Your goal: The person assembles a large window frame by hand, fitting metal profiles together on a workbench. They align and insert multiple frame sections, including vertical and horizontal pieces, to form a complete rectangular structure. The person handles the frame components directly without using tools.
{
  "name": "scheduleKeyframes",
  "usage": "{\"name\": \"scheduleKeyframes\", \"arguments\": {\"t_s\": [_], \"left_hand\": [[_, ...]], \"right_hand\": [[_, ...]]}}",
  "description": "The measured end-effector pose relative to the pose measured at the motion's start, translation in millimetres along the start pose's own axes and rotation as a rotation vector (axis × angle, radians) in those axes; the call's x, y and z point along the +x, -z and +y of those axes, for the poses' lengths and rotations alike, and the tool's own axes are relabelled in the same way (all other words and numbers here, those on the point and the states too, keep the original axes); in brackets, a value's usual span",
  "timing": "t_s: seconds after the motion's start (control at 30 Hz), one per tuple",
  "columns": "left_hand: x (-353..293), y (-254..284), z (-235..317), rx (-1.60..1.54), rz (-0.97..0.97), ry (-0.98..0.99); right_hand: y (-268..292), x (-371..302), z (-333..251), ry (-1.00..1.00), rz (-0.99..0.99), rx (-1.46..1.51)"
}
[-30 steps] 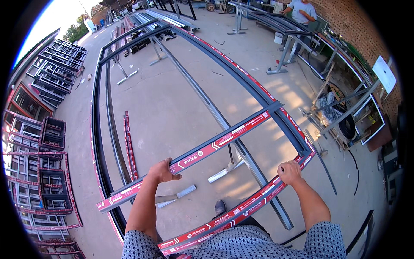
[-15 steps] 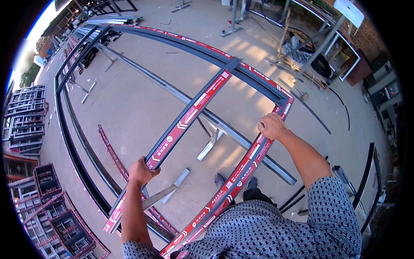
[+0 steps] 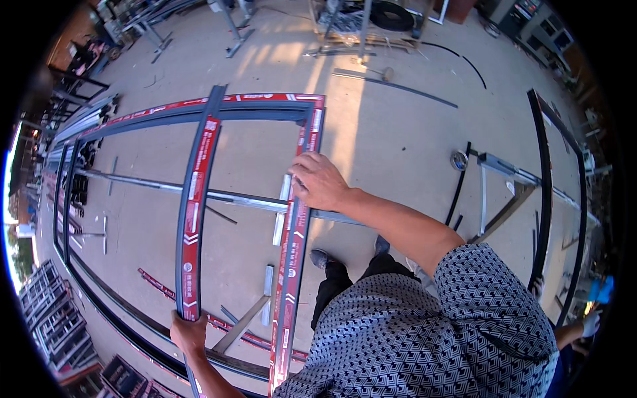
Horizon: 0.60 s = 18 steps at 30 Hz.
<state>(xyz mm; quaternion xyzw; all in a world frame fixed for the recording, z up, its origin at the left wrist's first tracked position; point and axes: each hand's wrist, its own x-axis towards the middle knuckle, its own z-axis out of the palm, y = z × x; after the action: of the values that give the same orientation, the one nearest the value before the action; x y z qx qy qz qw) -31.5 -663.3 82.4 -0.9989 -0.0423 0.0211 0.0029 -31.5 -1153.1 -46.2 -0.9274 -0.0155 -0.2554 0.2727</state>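
Observation:
A large dark metal frame point(image 3: 290, 255) with red protective film lies across in front of me, resting on a silver support rail point(image 3: 249, 201). A straight dark bar point(image 3: 193, 219) with the same red film lies across it, its far end overlapping the frame's far side. My left hand point(image 3: 190, 333) is closed round the near part of this bar, with some fingers hidden beneath it. Over the frame's right-hand side my right hand point(image 3: 317, 179) is closed, fingers curled on its edge near the far right corner.
To the right stands another dark frame point(image 3: 544, 192) on a stand; beside it is a co-worker's gloved hand point(image 3: 589, 324). A long thin strip point(image 3: 398, 87) lies on the floor ahead. Stacked frames point(image 3: 50, 318) stand at the left. Another red-filmed strip point(image 3: 156, 283) lies beneath the frame.
My view has swung to the right, bringing the second frame and the co-worker's hand into sight. Both of my hands keep their hold on the bar and the frame.

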Motion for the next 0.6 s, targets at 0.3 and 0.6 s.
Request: {"name": "scheduleKeyframes", "arguments": {"t_s": [0.3,0.6], "left_hand": [[-100,9,120,0.034,-0.002,0.076],[-115,-2,252,-0.145,-0.08,-0.098]], "right_hand": [[110,-166,36,-0.33,-0.046,0.148],[155,-243,102,-0.614,-0.237,0.123]]}}
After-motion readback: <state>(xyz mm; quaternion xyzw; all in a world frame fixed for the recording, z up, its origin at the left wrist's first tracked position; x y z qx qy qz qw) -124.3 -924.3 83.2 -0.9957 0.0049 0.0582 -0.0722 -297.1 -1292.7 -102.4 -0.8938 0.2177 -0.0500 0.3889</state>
